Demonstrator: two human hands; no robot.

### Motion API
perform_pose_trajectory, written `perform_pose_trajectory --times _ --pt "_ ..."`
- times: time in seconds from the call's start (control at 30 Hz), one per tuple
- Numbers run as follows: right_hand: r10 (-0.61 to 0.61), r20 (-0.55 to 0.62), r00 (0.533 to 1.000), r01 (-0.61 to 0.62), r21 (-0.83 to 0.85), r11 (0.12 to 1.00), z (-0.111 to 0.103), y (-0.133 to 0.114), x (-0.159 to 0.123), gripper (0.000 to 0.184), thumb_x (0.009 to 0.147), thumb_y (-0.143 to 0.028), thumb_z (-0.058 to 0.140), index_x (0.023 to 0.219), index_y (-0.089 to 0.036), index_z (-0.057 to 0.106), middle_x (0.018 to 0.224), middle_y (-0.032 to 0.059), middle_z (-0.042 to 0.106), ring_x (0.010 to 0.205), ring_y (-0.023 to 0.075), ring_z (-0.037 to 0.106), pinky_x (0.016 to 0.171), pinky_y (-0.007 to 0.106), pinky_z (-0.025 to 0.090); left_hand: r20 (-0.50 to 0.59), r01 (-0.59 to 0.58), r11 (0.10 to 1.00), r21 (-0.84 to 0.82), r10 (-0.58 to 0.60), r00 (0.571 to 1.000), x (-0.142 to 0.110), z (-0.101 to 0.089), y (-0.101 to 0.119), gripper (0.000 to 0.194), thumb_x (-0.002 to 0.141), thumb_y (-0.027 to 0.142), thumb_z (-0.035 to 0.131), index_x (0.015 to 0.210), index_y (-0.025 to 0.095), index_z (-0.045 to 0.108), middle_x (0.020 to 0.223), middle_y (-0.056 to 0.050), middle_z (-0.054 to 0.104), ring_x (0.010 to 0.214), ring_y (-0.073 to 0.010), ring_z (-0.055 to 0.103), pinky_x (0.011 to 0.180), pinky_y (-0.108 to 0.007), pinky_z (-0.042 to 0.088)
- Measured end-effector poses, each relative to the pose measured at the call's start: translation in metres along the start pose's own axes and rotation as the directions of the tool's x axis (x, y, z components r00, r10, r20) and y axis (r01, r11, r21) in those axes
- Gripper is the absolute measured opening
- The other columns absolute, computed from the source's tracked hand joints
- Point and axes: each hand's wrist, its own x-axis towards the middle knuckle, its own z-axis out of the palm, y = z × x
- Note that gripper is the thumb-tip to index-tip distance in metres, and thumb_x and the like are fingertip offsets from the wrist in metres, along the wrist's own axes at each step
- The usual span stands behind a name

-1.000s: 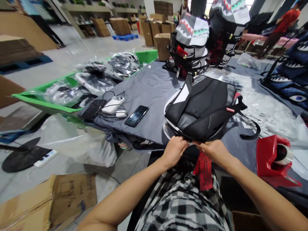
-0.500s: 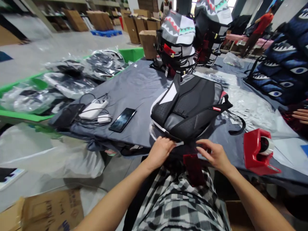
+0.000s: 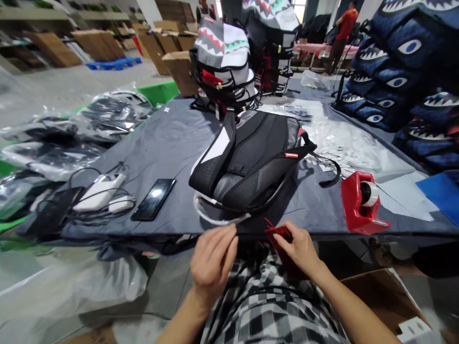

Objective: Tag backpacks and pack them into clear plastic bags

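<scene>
A black and grey backpack [image 3: 258, 148] lies on the table with its straps up, and a white cord or tube [image 3: 215, 219] curves from its near edge. Just short of that cord is my left hand [image 3: 213, 258], its fingers pressed together; whatever may be in them is hidden. At the table's front edge, my right hand [image 3: 297, 248] pinches a dark red translucent tag [image 3: 283, 248] with a thin red string at its top. The tag hangs in front of the checked shirt, apart from the backpack.
On the left lie a phone [image 3: 153, 199] and a white charger [image 3: 102, 191] with cables. To the right stands a red tape dispenser [image 3: 360, 203]. Stacked grey backpacks [image 3: 224, 57] and blue eye-patterned backpacks [image 3: 390, 86] rise behind. An open carton [image 3: 380, 296] sits below right.
The view has swung right. My left hand has come away from the backpack's near edge. My right hand now grips the red tag, which hung below it before.
</scene>
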Motion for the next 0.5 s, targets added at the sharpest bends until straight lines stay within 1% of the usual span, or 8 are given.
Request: perform_pose_trajectory --times 0.07,0.13,0.2,0.27,0.3,0.33,0.4,0.5 --pt "-0.149 -0.053 0.987 0.131 -0.255 0.958 0.001 -0.014 -0.011 0.008 0.095 -0.018 0.056 0.091 -0.020 0.062 0.075 0.0004 0.065 0.064 0.0140 0.058 0.061 0.026 0.040 0.104 0.336 0.898 -0.285 -0.320 0.942 -0.011 0.018 0.020 0.030 0.089 0.036 0.067 0.115 0.022 0.069 0.111 -0.009 0.076 0.100 -0.0235 0.072 0.090 -0.038 0.057" --pt "-0.271 -0.027 0.962 0.232 -0.441 0.867 0.009 -0.030 -0.024 0.009 0.094 -0.016 0.057 0.089 -0.020 0.063 0.074 0.0018 0.064 0.065 0.0156 0.057 0.059 0.029 0.038 0.335 0.673 0.567 -0.475 -0.591 0.734 -0.011 0.041 0.033 0.050 0.081 0.052 0.072 0.116 0.018 0.069 0.112 -0.011 0.076 0.099 -0.0255 0.072 0.084 -0.036 0.059" --pt "-0.339 0.057 0.939 0.328 -0.437 0.837 0.011 -0.042 -0.035 0.009 0.094 -0.025 0.062 0.086 -0.020 0.062 0.074 0.0011 0.064 0.066 0.0162 0.058 0.057 0.030 0.038 0.513 0.830 0.188 -0.525 -0.708 0.485 -0.002 0.060 0.037 0.063 0.070 0.058 0.078 0.112 0.013 0.069 0.107 -0.013 0.076 0.095 -0.0268 0.073 0.079 -0.034 0.060" --pt "-0.379 0.096 0.920 0.390 -0.304 0.869 -0.001 -0.043 -0.042 0.018 0.095 -0.038 0.062 0.090 -0.020 0.062 0.078 0.0007 0.067 0.070 0.0156 0.061 0.059 0.029 0.042 0.570 0.867 -0.033 -0.497 -0.766 0.297 0.010 0.070 0.035 0.062 0.061 0.051 0.084 0.107 0.012 0.069 0.096 -0.012 0.078 0.087 -0.0263 0.074 0.073 -0.032 0.060" --pt "-0.385 0.056 0.921 0.386 -0.247 0.889 -0.016 -0.038 -0.044 0.020 0.096 -0.040 0.060 0.092 -0.020 0.062 0.080 0.0009 0.068 0.072 0.0152 0.063 0.062 0.028 0.045 0.559 0.878 -0.065 -0.474 -0.793 0.243 0.015 0.071 0.032 0.062 0.056 0.046 0.087 0.105 0.013 0.069 0.091 -0.010 0.078 0.085 -0.0264 0.074 0.071 -0.032 0.060" --pt "-0.368 -0.025 0.930 0.354 -0.220 0.909 -0.036 -0.029 -0.046 0.019 0.098 -0.039 0.058 0.095 -0.021 0.063 0.082 0.0011 0.069 0.074 0.0147 0.064 0.066 0.027 0.047 0.539 0.894 -0.048 -0.446 -0.812 0.225 0.018 0.070 0.027 0.061 0.052 0.042 0.089 0.103 0.015 0.070 0.088 -0.008 0.078 0.085 -0.0271 0.074 0.070 -0.032 0.061" --pt "-0.241 -0.307 0.921 0.167 -0.247 0.954 -0.088 0.001 -0.050 0.013 0.099 -0.031 0.055 0.095 -0.021 0.064 0.083 0.0020 0.071 0.076 0.0145 0.065 0.072 0.027 0.049 0.522 0.927 0.081 -0.367 -0.807 0.277 0.019 0.061 0.014 0.056 0.048 0.042 0.089 0.097 0.019 0.072 0.087 -0.006 0.078 0.091 -0.0298 0.074 0.069 -0.032 0.062" --pt "0.125 -0.689 0.713 -0.324 -0.166 0.931 -0.176 0.071 -0.055 0.019 0.095 -0.035 0.056 0.087 -0.021 0.064 0.079 0.0034 0.069 0.071 0.0160 0.063 0.070 0.029 0.049 0.643 0.943 0.232 -0.239 -0.690 0.332 0.008 0.044 -0.014 0.051 0.046 0.049 0.091 0.088 0.024 0.074 0.092 -0.005 0.078 0.098 -0.0343 0.073 0.071 -0.036 0.064"
